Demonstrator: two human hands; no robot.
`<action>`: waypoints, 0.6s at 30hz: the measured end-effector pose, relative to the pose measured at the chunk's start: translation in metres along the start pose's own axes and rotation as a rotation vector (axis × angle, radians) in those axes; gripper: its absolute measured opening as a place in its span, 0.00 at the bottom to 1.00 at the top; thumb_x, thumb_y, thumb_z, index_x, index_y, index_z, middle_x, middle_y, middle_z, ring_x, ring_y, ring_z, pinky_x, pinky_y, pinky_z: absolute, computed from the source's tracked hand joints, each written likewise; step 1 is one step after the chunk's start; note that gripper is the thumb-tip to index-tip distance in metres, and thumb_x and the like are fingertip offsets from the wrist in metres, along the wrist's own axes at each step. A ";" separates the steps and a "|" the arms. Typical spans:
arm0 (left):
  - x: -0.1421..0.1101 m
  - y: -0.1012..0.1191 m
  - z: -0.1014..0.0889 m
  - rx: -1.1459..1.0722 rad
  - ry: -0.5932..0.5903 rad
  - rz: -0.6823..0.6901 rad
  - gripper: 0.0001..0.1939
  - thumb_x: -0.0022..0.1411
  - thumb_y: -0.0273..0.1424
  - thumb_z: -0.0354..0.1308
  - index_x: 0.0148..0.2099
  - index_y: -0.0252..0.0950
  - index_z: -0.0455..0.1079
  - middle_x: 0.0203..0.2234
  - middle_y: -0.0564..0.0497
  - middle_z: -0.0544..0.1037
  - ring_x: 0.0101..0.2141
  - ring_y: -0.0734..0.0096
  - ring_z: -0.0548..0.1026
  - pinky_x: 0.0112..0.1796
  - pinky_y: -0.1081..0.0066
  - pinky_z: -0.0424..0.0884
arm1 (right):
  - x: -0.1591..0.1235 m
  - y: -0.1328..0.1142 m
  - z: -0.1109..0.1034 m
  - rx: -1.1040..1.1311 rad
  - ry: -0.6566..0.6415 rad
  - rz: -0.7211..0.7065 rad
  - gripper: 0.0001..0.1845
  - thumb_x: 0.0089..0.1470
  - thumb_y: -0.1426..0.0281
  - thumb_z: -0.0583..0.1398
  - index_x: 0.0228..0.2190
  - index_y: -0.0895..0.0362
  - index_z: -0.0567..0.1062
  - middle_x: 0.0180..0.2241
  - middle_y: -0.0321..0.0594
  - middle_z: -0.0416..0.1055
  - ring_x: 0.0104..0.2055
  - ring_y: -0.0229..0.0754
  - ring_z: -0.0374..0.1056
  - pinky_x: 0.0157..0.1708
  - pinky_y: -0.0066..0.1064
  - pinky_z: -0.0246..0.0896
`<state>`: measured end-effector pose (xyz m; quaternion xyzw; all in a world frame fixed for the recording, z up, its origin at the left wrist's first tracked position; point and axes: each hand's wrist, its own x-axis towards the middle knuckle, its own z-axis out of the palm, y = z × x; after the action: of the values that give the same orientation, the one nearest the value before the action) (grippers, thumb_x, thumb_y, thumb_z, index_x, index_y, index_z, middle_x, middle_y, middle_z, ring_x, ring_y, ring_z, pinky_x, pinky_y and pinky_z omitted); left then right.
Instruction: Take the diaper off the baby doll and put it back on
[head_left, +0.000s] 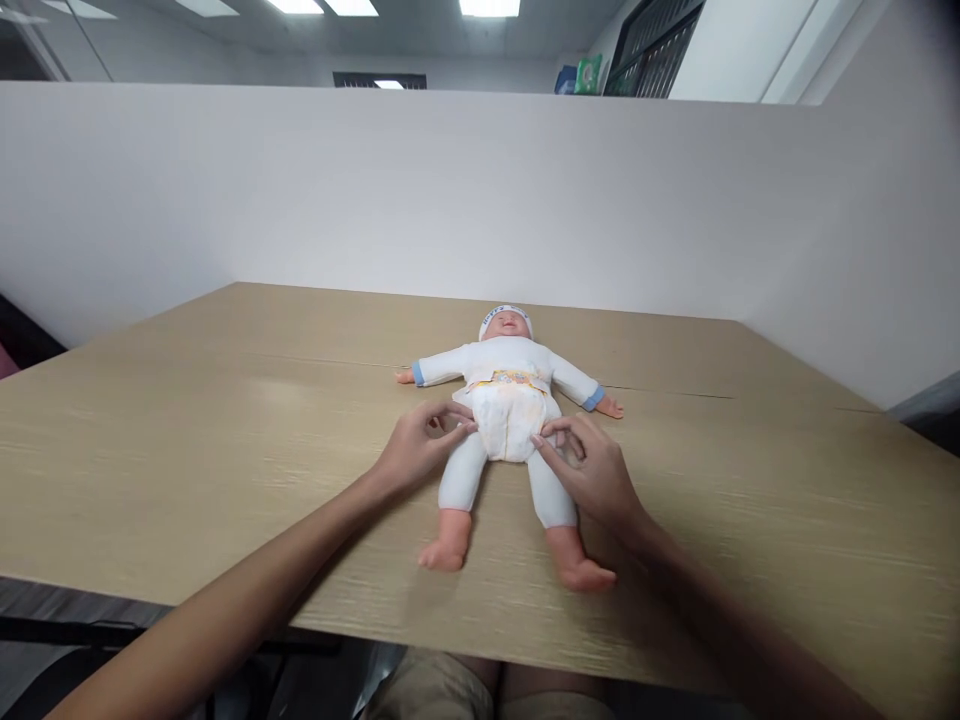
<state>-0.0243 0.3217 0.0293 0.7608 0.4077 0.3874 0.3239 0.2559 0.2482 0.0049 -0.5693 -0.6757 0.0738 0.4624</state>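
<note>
A baby doll (510, 353) in white clothes with blue cuffs and a white printed headband lies on its back, its feet toward me. Around its hips is a white diaper (511, 418) with a patterned orange and yellow waistband. My left hand (426, 440) pinches the diaper's edge at the leg opening on the left. On the opposite side, my right hand (589, 465) has thumb and forefinger closed on the other leg edge. Both arms of the doll are spread outward, and its bare feet point apart.
The doll rests on a wide wooden table (225, 450) with a seam running across it. A white partition (450, 190) rises behind the far edge. My knees are under the near edge. Green and blue packages (588, 75) show beyond the partition.
</note>
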 end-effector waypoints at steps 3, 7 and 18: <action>0.003 -0.018 -0.012 0.096 0.034 0.082 0.15 0.75 0.44 0.61 0.52 0.39 0.78 0.49 0.48 0.85 0.40 0.66 0.77 0.47 0.64 0.73 | 0.006 0.032 0.000 -0.034 0.084 0.026 0.18 0.70 0.51 0.61 0.39 0.53 0.74 0.29 0.33 0.68 0.28 0.41 0.61 0.33 0.33 0.59; 0.028 -0.057 -0.019 0.429 0.173 0.240 0.18 0.76 0.43 0.60 0.60 0.38 0.72 0.59 0.41 0.78 0.58 0.54 0.74 0.62 0.54 0.69 | 0.037 0.082 -0.001 -0.258 0.257 -0.022 0.19 0.67 0.53 0.59 0.44 0.56 0.74 0.44 0.51 0.77 0.46 0.54 0.70 0.54 0.47 0.64; 0.115 -0.087 0.002 0.799 0.110 0.016 0.29 0.73 0.52 0.59 0.63 0.36 0.73 0.55 0.36 0.82 0.58 0.42 0.74 0.60 0.50 0.64 | 0.103 0.118 0.013 -0.474 -0.036 0.032 0.24 0.65 0.53 0.59 0.51 0.57 0.80 0.48 0.54 0.82 0.50 0.59 0.73 0.51 0.44 0.61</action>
<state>-0.0126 0.4611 -0.0044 0.8081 0.5371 0.2408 -0.0226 0.3374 0.3803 -0.0205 -0.6711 -0.6733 -0.0693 0.3024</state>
